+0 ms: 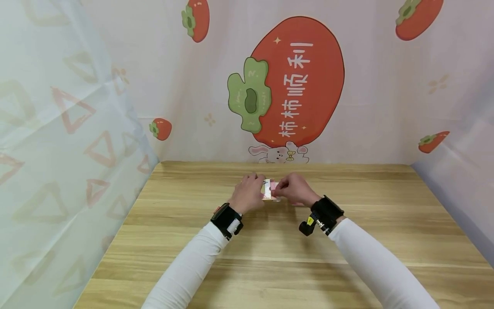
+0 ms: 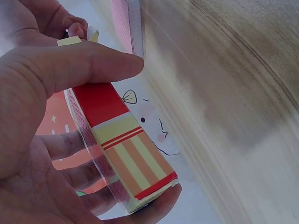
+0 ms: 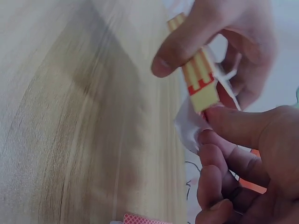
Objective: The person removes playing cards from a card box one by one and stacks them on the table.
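White sleeves (image 1: 185, 270) cross the bottom of the frame. At centre, the left hand (image 1: 248, 193) grips a small box (image 1: 267, 190); just right, the right hand (image 1: 299, 189) pinches its end. A hard tug might tear it.

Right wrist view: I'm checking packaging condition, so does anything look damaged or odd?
Yes: a loose whitish piece sticks out near the end of the striped playing-card box, by the right hand, so the packaging looks undone there. Wrapper or flap, I can't tell.
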Motion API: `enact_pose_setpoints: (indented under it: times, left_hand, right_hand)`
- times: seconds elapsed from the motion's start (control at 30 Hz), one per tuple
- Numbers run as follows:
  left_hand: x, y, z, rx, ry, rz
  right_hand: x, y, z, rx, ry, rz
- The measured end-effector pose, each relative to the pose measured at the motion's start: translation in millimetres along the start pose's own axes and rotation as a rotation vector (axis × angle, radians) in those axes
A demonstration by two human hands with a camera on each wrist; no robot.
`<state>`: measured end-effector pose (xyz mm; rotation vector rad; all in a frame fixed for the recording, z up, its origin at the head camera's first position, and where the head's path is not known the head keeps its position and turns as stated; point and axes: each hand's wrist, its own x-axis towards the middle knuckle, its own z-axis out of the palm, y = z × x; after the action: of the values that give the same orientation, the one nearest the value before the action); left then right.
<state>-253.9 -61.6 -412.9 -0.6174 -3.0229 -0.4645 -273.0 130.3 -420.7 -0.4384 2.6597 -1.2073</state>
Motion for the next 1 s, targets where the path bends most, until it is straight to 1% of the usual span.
enact_pose_setpoints:
  times: [0.07,0.2,0.43,0.57,0.7,0.8,0.9,1.0]
  left_hand:
    - [-0.6,-1.7,-0.1,-0.008,-0.004,-0.006]
    - [-1.6,-5.1,-1.9,-0.014,0.010,-0.016]
    - [-2.1,-10.0,-2.2,-0.017,0.027,-0.042]
    - [-2.5,-10.1,-2.2,-0.028,0.046,-0.062]
    - [-2.9,-9.1,-2.6,-0.029,0.053,-0.072]
    - [-2.6,-9.2,-2.2,-0.024,0.049,-0.071]
    - [-2.5,-9.6,-2.2,-0.031,0.048,-0.076]
    - [-2.9,-9.9,-2.9,-0.041,0.055,-0.084]
  right_hand:
    - [-1.0,2.2,-2.6,0.031,-0.011,0.018]
    - [-3.4,6.9,-9.3,0.088,-0.019,0.036]
    - [-8.6,10.6,-18.2,0.174,-0.030,0.103]
    - [-12.4,11.0,-16.4,0.241,-0.036,0.158]
    - [-15.8,9.2,-10.3,0.317,-0.035,0.186]
    - [-17.5,8.2,-8.7,0.356,0.004,0.186]
    - [-18.8,7.8,-12.4,0.374,0.042,0.156]
    - [-18.8,8.9,-18.8,0.388,0.061,0.116]
